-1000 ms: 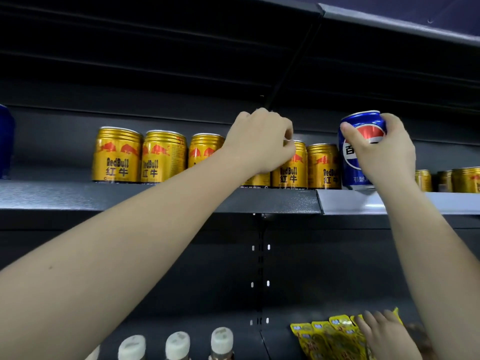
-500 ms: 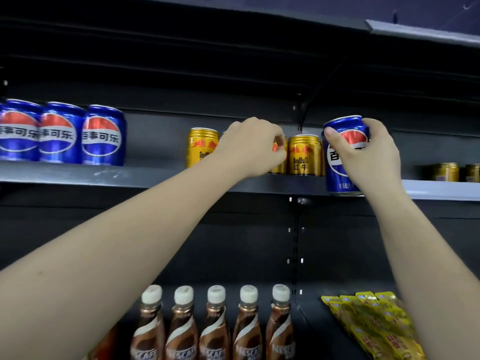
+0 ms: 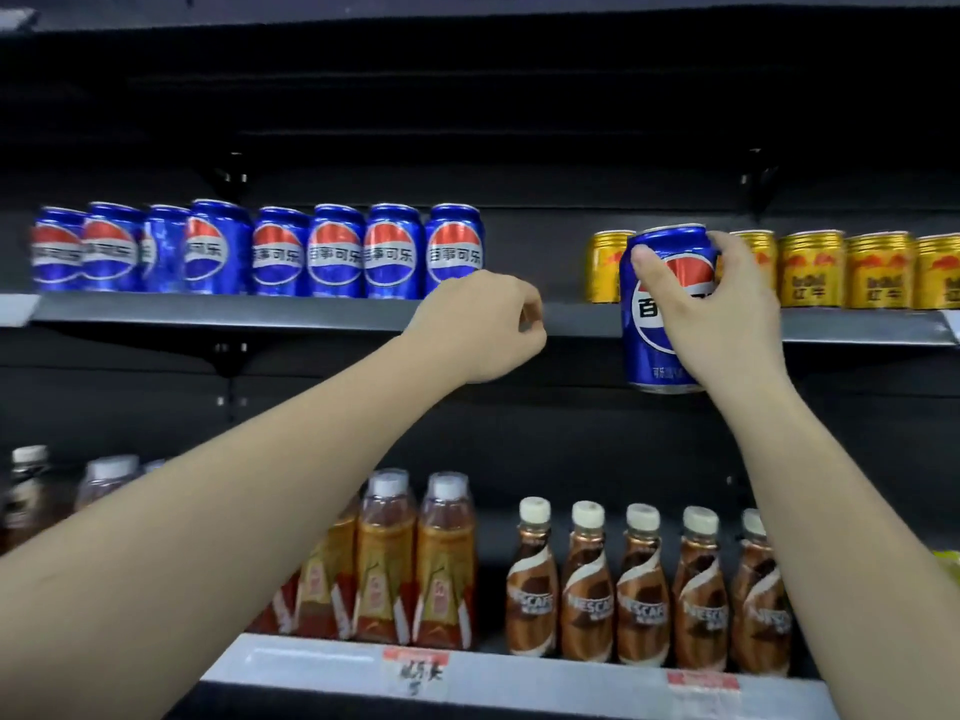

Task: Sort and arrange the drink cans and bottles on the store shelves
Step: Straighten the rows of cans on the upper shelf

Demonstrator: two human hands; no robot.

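Observation:
My right hand (image 3: pixel 727 314) grips a blue Pepsi can (image 3: pixel 647 356) from the side and holds it upright in the air, in front of the upper shelf's edge (image 3: pixel 260 310). A row of several blue Pepsi cans (image 3: pixel 337 252) stands on the left part of that shelf. Several gold Red Bull cans (image 3: pixel 810 270) stand on the right part, partly hidden behind the held can. My left hand (image 3: pixel 478 330) hovers in front of the shelf edge, just right of the Pepsi row, with its fingers curled and nothing in it.
A bare stretch of shelf lies between the Pepsi row and the Red Bull cans. On the lower shelf stand brown Nescafe bottles (image 3: pixel 641 605), orange tea bottles (image 3: pixel 389 563) and darker bottles at far left. Price labels (image 3: pixel 415 667) hang on its front edge.
The view has swung left, bringing the whole Pepsi row into sight. My left hand has come off the Red Bull cans and dropped to the shelf edge. The held Pepsi can sits lower.

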